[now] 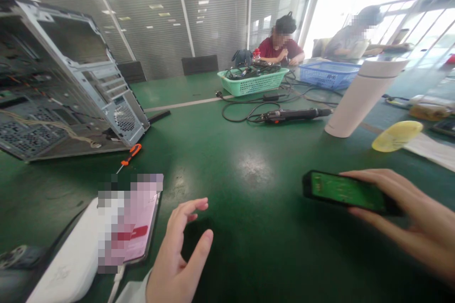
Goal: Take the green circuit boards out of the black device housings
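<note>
My right hand [412, 213] grips a flat black housing with a green circuit board [346, 191] on its upper face, thumb on one side and fingers on the other. It is held over the green table at the right. My left hand [181, 251] is empty, its thumb and fingers apart and slightly curled, at the lower middle. Just left of that hand lies a phone [140, 227], partly pixelated, with a white cable [119, 277] at its lower end. A white power-bank-like block [67, 255] lies beside the phone.
An open computer case [121, 80] stands at the left, an orange-handled screwdriver [133, 151] near its corner. Farther back are an electric screwdriver [295, 115], a green basket [252, 86] of cables and a blue basket [329, 75]. A pink bottle [362, 99] stands at right; two people sit beyond.
</note>
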{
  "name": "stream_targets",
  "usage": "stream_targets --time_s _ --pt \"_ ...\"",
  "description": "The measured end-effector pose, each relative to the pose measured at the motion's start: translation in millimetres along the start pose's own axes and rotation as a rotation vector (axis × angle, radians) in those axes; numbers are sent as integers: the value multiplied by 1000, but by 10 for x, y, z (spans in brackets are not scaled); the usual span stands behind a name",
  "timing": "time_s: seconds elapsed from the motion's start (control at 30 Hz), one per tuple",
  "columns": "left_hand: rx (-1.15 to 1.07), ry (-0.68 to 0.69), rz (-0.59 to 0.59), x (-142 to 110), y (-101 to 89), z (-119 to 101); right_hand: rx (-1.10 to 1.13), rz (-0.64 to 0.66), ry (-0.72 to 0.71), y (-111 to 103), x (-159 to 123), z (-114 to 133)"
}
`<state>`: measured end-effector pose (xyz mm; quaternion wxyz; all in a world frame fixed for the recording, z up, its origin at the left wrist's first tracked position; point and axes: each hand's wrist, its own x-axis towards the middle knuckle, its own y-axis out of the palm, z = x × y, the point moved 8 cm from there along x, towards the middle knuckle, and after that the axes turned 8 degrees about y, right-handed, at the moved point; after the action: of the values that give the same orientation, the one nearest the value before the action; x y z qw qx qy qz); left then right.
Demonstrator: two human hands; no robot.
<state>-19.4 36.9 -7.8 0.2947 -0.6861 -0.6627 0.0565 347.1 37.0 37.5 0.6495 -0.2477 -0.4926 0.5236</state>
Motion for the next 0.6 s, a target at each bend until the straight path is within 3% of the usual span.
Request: stream_targets --time_s 0.13,0.27,0.4,0.6 --pt "148 194 39 58 61 -238 43 88 -265 298 2 1018" --pt "188 294 75 78 107 -374 206 169 -345 448 69 1600" --pt "123 288 37 92 57 -366 364 207 -391 576 128 1819" --pt "70 148 -18 135 8 -300 437 234 -390 664 174 1740"
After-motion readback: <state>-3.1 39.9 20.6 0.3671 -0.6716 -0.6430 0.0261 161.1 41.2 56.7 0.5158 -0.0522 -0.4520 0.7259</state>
